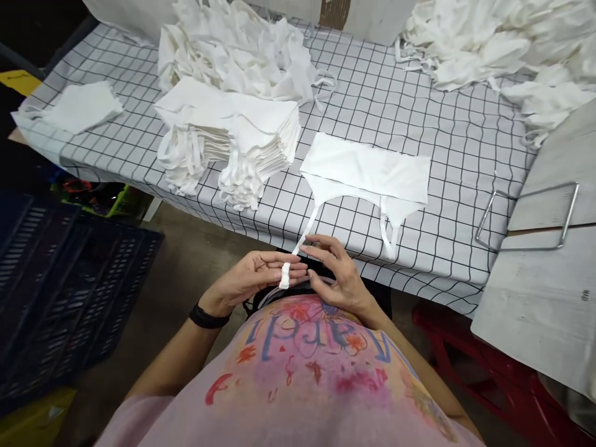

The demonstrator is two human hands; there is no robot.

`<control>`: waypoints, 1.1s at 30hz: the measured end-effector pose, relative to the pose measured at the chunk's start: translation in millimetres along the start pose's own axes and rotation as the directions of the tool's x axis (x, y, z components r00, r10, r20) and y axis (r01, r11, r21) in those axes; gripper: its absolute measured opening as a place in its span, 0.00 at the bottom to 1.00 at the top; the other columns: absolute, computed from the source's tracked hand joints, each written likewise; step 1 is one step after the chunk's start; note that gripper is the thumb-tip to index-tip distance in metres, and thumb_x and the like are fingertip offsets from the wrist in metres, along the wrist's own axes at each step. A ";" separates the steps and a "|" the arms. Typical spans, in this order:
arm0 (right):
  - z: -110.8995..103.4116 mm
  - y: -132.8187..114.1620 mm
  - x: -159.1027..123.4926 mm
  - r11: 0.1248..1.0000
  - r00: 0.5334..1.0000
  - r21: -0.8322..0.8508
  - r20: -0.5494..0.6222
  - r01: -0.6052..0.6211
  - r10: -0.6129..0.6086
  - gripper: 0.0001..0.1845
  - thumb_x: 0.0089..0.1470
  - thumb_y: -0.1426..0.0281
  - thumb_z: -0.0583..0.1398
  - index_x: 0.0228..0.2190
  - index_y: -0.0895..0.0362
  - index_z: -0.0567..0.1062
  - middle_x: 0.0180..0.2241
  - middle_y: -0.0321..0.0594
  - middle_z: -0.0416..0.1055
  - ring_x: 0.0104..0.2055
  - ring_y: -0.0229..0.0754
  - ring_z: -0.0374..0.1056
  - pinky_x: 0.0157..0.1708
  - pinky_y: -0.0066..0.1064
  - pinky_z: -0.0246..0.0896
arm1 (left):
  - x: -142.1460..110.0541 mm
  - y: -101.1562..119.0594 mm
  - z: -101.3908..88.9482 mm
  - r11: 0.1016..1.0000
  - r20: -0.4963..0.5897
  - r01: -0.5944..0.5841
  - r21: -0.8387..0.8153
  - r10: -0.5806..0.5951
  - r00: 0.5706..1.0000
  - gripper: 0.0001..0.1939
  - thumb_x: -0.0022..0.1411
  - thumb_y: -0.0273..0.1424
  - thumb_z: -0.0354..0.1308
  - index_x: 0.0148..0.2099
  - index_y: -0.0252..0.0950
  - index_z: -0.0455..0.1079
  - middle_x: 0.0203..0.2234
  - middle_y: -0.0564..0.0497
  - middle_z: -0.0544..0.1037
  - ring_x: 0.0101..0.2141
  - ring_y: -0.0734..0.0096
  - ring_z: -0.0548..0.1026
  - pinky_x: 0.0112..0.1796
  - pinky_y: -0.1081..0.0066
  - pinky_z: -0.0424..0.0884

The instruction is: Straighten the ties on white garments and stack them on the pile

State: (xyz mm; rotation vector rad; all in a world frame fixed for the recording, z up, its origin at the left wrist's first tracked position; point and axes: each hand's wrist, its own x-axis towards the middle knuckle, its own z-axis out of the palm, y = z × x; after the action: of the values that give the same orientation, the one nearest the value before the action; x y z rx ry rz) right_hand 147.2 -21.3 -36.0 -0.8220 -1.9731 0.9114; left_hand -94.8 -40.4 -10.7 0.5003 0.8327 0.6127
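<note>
A white strappy top (365, 171), folded across its body, lies flat on the checked tablecloth with its straps toward me. One strap (305, 233) runs off the table edge to my hands. My left hand (261, 273) is closed on the gathered end of this strap, thumb over fingers. Beside it, my right hand (338, 273) has its thumb and fingers apart, with fingertips close to the strap; whether they touch it I cannot tell. The other strap (388, 239) hangs loosely near the table's front edge.
Left of the top stands a neat stack of folded white tops (233, 124), with a loose white heap (237, 49) behind. Another heap (488, 37) fills the back right. A wire frame (526, 247) rests by a cardboard box (544, 298). Dark crates (60, 292) and a red stool (493, 379) stand below.
</note>
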 end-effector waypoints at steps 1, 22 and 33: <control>-1.4 -0.3 0.7 1.000 1.000 -0.005 -0.004 0.015 -0.015 0.29 0.59 0.77 0.61 0.61 0.48 0.71 0.61 0.49 0.65 0.58 0.50 0.68 0.54 0.45 0.71 | 4.0 -0.6 1.3 1.000 -0.013 -0.008 0.021 0.008 1.000 0.19 0.61 0.30 0.71 0.54 0.32 0.79 0.49 0.37 0.83 0.49 0.56 0.83 0.52 0.64 0.79; -38.5 30.0 55.1 0.646 0.699 0.521 -0.126 -0.558 0.704 0.13 0.54 0.59 0.71 0.30 0.56 0.83 0.26 0.38 0.77 0.28 0.36 0.71 0.29 0.27 0.66 | 57.2 16.5 32.7 0.859 -0.093 -0.074 0.507 0.140 0.986 0.21 0.63 0.48 0.65 0.39 0.32 0.83 0.18 0.57 0.64 0.23 0.79 0.60 0.25 0.74 0.53; -34.1 35.9 68.7 0.511 0.612 0.650 -0.087 -0.563 0.786 0.15 0.50 0.58 0.72 0.28 0.58 0.82 0.32 0.43 0.81 0.26 0.34 0.71 0.22 0.23 0.61 | 61.8 12.6 29.8 0.855 -0.132 -0.036 0.518 0.122 0.984 0.25 0.60 0.50 0.65 0.39 0.31 0.83 0.18 0.58 0.59 0.23 0.79 0.54 0.25 0.73 0.48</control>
State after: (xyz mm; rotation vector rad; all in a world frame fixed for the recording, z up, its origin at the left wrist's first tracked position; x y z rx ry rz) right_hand 151.7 62.5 -24.4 -1.3333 -0.8725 1.5695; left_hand -42.6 5.2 -18.0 0.9888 1.1429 0.5054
